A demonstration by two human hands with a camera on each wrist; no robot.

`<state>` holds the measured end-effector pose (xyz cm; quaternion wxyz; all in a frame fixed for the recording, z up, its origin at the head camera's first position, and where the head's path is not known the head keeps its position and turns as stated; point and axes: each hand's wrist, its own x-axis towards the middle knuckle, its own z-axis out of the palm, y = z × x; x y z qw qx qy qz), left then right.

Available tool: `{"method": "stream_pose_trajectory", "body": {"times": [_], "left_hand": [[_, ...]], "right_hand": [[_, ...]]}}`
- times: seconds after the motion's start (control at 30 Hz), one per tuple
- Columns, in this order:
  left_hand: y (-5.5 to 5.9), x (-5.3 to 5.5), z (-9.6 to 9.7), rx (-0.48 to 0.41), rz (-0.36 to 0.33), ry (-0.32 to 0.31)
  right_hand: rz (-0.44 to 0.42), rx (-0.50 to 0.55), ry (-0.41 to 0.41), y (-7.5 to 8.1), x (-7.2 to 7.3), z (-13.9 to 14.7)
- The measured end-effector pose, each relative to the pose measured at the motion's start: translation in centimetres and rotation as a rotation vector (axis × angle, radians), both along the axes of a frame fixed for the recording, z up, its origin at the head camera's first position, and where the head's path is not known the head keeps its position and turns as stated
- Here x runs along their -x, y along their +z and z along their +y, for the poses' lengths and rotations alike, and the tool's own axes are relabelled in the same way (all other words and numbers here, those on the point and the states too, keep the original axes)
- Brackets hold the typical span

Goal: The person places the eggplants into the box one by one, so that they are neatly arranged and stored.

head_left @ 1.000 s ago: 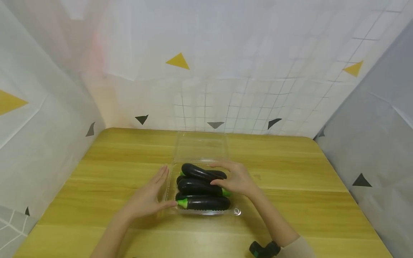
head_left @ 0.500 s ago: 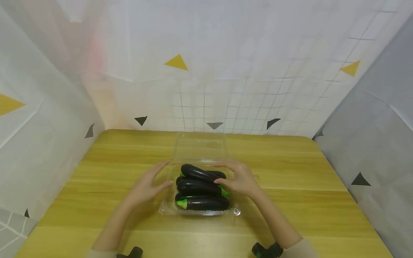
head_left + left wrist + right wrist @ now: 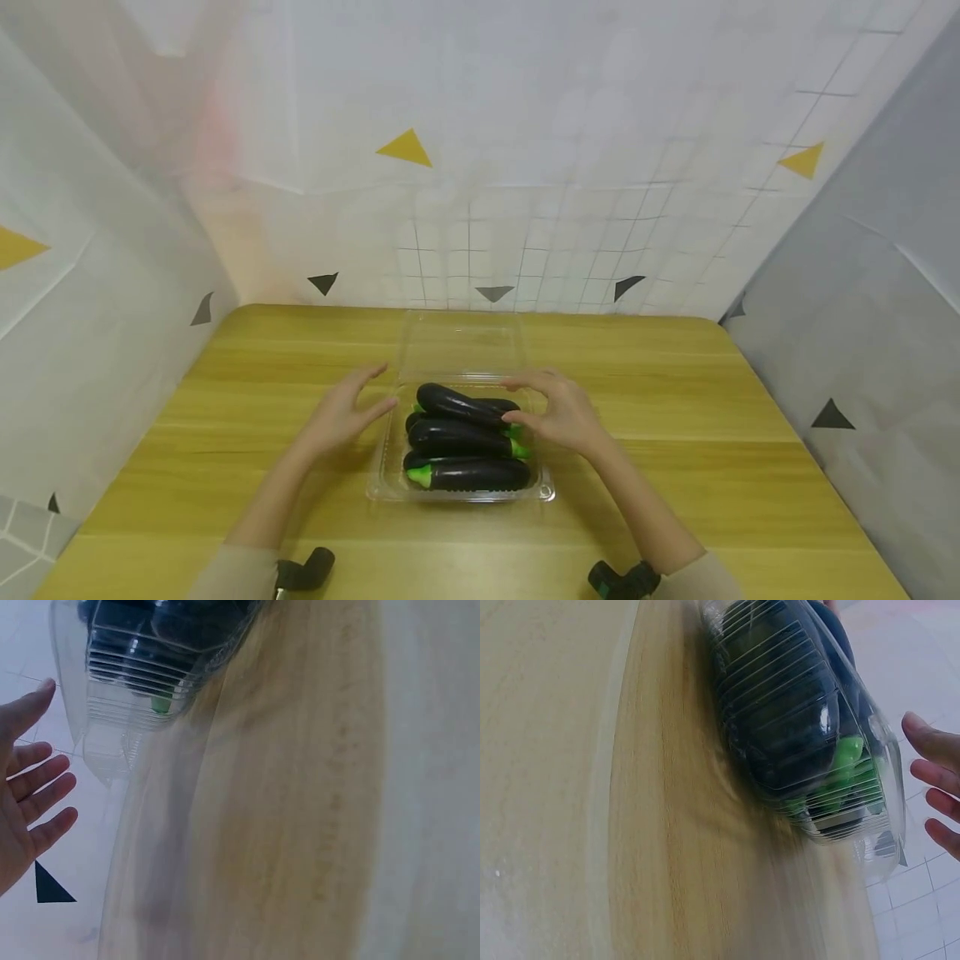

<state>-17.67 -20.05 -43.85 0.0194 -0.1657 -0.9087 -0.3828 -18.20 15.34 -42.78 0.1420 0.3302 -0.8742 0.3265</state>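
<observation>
A clear plastic clamshell box (image 3: 465, 497) sits on the table with its lid (image 3: 461, 343) folded back towards the wall. Inside lie several dark eggplants (image 3: 480, 475), piled over one another, with green stem ends on both sides. My left hand (image 3: 341, 421) hovers left of the box, fingers spread and apart from it; the left wrist view shows that hand (image 3: 26, 791) with nothing in it. Over the box's right side, my right hand (image 3: 562, 415) has thumb and fingers parted near the upper eggplants. In the right wrist view this hand (image 3: 939, 780) holds nothing.
The wooden table (image 3: 660, 367) extends to both sides of the box. White sheets with yellow and dark triangles form the back wall (image 3: 480, 150) and side walls. Black wrist devices (image 3: 307, 571) show at both sleeves.
My left hand has drawn away from the box's left edge, back and slightly left. My right hand has shifted slightly rightwards from the eggplants. The eggplants stay in the box.
</observation>
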Motion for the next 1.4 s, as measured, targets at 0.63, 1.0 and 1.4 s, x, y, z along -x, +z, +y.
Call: {"method": "stream_pose_trajectory", "body": {"times": [0.63, 1.0, 1.4], "left_hand": [[-1.5, 3.6, 0.5, -0.02, 0.005, 0.048], [-1.7, 4.7, 1.0, -0.138, -0.134, 0.139], [-2.2, 6.1, 1.4, -0.197, -0.237, 0.177]], "right_hand": [[-0.014, 0.041, -0.064, -0.6, 0.3, 0.4], [-0.03, 0.053, -0.085, -1.0, 0.0, 0.6], [-0.055, 0.041, -0.107, -0.8, -0.5, 0.5]]}}
